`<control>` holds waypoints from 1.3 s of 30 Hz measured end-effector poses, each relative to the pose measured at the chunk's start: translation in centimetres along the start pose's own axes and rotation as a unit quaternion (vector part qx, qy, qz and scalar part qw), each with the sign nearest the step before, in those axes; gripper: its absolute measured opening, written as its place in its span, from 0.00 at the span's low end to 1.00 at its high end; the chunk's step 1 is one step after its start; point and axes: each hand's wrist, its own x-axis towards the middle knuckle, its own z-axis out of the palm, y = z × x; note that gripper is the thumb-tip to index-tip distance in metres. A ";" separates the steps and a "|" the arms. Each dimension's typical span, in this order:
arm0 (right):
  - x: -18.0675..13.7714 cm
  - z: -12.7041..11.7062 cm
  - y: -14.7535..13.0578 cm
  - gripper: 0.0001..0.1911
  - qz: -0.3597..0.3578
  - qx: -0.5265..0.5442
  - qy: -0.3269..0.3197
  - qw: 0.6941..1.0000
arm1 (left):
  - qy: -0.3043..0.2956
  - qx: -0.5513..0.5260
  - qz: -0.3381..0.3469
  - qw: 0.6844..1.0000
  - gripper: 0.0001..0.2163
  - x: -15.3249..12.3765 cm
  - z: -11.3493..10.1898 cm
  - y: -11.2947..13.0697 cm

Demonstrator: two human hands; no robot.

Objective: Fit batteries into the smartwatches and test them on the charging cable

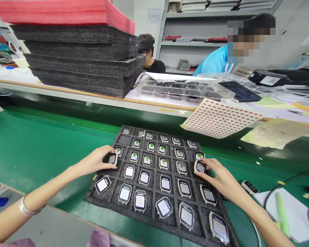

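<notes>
A black foam tray with square compartments lies on the green bench, slightly askew. Several square smartwatch bodies without straps sit in it, most with lit screens showing white and green. At the tray's left edge, my left hand pinches a smartwatch with a dark screen between thumb and fingers. My right hand grips another smartwatch by its sides at the right edge. Just beyond it lies a watch with a green patch on its screen. The watch in the near right corner is tilted.
A tall stack of black foam sheets topped with pink foam stands on the raised shelf. Clear plastic trays, a phone and hanging sticker sheets are farther right. Cables and a green pen lie right. Two people sit opposite.
</notes>
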 end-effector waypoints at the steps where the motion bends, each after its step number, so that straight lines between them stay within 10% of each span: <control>1: 0.0 -0.8 -1.1 0.27 0.006 0.026 0.026 0.999 | 0.016 -0.064 -0.011 0.998 0.19 0.3 -0.2 0.7; 11: 2.9 -4.8 -15.8 0.22 0.004 0.534 0.069 0.842 | 0.029 -0.518 0.115 0.847 0.20 5.1 -0.1 13.5; 19: 2.8 -2.4 -15.8 0.24 0.041 0.571 0.014 0.819 | 0.004 -0.609 -0.057 0.791 0.26 6.1 2.5 12.6; 24: 2.9 -2.0 -15.6 0.18 0.041 0.582 0.019 0.812 | -0.029 -0.656 -0.033 0.753 0.22 6.1 2.3 12.8; 39: 2.0 -1.9 -15.9 0.16 0.007 0.534 0.024 0.845 | -0.008 -0.560 0.090 0.823 0.09 4.6 3.5 14.1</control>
